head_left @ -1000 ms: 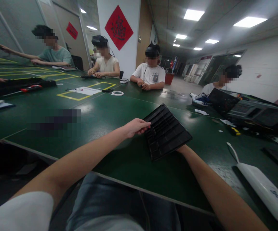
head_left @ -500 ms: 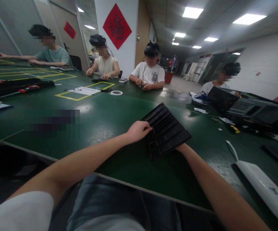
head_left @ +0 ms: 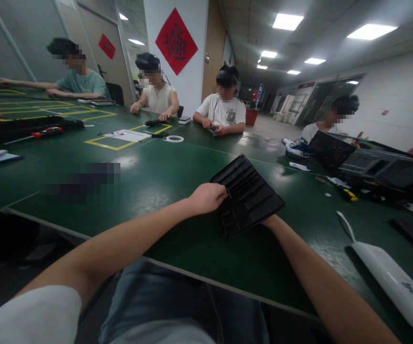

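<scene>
A black compartment tray (head_left: 251,198), split by several raised dividers, is tilted above the green table (head_left: 177,165). My right hand (head_left: 271,220) supports it from behind and below; the fingers are hidden by the tray, and only the wrist side shows. At the tray's left side is my left hand (head_left: 208,197), its fingers pinched together over the compartments. A tiny pale glint shows at those fingertips, too small to name.
A white lamp-like device with a strap (head_left: 388,282) lies at right. Farther right are an opened computer case (head_left: 381,165) and a yellow-handled tool (head_left: 349,194). A tape roll (head_left: 174,139), paper (head_left: 129,135) and a red screwdriver (head_left: 47,132) lie left. Several people sit around the table.
My left hand has shifted very slightly down while staying pinched at the tray. The tray and my right hand keep nearly the same place; the view has tilted a little.
</scene>
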Action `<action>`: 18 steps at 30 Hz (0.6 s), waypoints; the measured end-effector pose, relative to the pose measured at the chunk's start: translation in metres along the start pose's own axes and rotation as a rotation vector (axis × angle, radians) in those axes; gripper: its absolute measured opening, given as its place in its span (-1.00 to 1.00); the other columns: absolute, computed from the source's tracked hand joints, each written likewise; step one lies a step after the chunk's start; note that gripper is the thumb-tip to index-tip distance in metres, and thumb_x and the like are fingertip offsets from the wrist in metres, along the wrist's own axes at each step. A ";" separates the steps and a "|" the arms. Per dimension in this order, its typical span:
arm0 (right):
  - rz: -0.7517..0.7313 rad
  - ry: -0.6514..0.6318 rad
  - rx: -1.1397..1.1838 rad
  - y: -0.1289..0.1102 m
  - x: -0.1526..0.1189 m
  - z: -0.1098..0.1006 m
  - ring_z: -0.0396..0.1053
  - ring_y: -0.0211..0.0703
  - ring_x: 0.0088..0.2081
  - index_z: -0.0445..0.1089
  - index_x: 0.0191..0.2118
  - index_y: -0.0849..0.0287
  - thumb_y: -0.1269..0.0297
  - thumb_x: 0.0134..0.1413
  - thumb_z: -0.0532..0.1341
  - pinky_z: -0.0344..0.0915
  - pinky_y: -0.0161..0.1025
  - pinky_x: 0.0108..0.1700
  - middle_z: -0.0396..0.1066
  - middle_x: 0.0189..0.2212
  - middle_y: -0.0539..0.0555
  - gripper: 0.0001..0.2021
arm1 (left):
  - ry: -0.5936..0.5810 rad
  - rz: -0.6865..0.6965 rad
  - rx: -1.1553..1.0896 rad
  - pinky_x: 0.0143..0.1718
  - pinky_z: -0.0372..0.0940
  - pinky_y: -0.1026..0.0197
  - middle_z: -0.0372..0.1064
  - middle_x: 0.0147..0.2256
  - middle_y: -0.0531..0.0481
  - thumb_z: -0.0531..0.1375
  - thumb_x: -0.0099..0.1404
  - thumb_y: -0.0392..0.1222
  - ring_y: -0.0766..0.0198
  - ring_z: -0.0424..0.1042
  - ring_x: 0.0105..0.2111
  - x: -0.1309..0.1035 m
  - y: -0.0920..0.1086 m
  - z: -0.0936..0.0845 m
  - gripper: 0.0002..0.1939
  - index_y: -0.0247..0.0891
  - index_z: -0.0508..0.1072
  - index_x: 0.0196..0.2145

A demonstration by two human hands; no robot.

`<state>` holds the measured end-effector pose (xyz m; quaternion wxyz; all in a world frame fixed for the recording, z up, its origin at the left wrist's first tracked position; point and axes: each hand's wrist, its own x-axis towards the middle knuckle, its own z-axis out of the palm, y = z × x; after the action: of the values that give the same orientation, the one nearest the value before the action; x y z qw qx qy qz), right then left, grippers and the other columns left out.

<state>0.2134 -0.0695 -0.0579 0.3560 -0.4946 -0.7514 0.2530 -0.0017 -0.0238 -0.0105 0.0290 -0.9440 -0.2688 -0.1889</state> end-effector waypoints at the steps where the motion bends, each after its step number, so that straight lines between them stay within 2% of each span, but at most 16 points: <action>1: -0.006 0.005 0.000 0.002 0.000 0.000 -0.14 -0.06 0.19 0.12 0.10 0.22 -0.33 -0.19 -0.07 -0.28 -0.10 0.24 -0.10 0.15 0.07 -0.16 | -0.001 -0.039 -0.030 -0.46 0.15 0.27 0.36 -0.46 -0.05 -0.06 0.25 -0.16 0.27 0.34 -0.45 0.001 0.000 0.000 -0.73 -0.31 0.34 -0.45; 5: -0.115 -0.013 -0.001 0.008 0.000 -0.001 -0.09 -0.07 0.17 0.10 0.11 0.14 -0.23 -0.08 -0.04 -0.23 -0.09 0.23 -0.07 0.14 0.03 -0.29 | -0.038 -0.162 -0.107 -0.48 0.14 0.26 0.35 -0.47 -0.06 -0.14 0.29 -0.03 0.26 0.33 -0.47 0.002 -0.001 0.000 -0.61 -0.30 0.33 -0.46; 8: -0.208 -0.012 0.037 0.009 0.000 -0.002 -0.05 -0.12 0.16 0.00 0.15 0.05 -0.15 0.00 -0.05 -0.13 -0.09 0.21 -0.09 0.15 -0.02 -0.38 | -0.026 -0.147 -0.165 -0.43 0.16 0.26 0.36 -0.36 -0.05 -0.06 0.25 -0.05 0.26 0.33 -0.39 0.001 0.000 0.000 -0.72 -0.28 0.31 -0.33; 10: -0.233 0.003 0.041 0.010 0.000 -0.002 -0.06 -0.14 0.17 -0.02 0.15 0.01 -0.13 0.02 -0.06 -0.15 -0.10 0.21 -0.10 0.15 -0.04 -0.41 | -0.038 -0.120 -0.181 -0.42 0.16 0.27 0.35 -0.33 -0.04 -0.04 0.24 -0.11 0.26 0.33 -0.37 0.000 0.000 -0.001 -0.78 -0.27 0.29 -0.26; 12: -0.235 0.001 0.009 0.012 0.001 -0.001 -0.10 -0.13 0.18 0.01 0.14 0.05 -0.13 0.02 -0.08 -0.23 -0.09 0.23 -0.11 0.15 -0.02 -0.40 | -0.067 -0.132 -0.169 -0.43 0.15 0.26 0.36 -0.37 -0.04 -0.10 0.27 -0.10 0.26 0.33 -0.40 0.001 0.000 0.000 -0.75 -0.27 0.29 -0.29; 15: -0.180 -0.001 -0.008 0.013 0.003 0.001 -0.08 -0.08 0.17 0.08 0.12 0.19 -0.18 -0.02 -0.07 -0.21 -0.08 0.22 -0.08 0.13 0.09 -0.33 | -0.077 -0.196 -0.144 -0.47 0.13 0.24 0.34 -0.45 -0.06 -0.19 0.29 0.02 0.23 0.33 -0.45 0.002 -0.001 0.001 -0.60 -0.27 0.30 -0.38; 18: -0.142 0.018 0.034 0.011 0.004 0.001 -0.04 -0.09 0.16 0.11 0.10 0.19 -0.20 -0.06 -0.04 -0.18 -0.09 0.22 -0.04 0.13 0.10 -0.31 | -0.050 -0.186 -0.163 -0.47 0.13 0.24 0.33 -0.44 -0.06 -0.13 0.26 0.03 0.22 0.33 -0.45 0.001 -0.002 0.002 -0.64 -0.27 0.29 -0.38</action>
<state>0.2178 -0.0621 -0.0654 0.3879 -0.4361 -0.7772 0.2352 -0.0009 -0.0216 -0.0124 -0.0724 -0.9187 -0.3396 -0.1883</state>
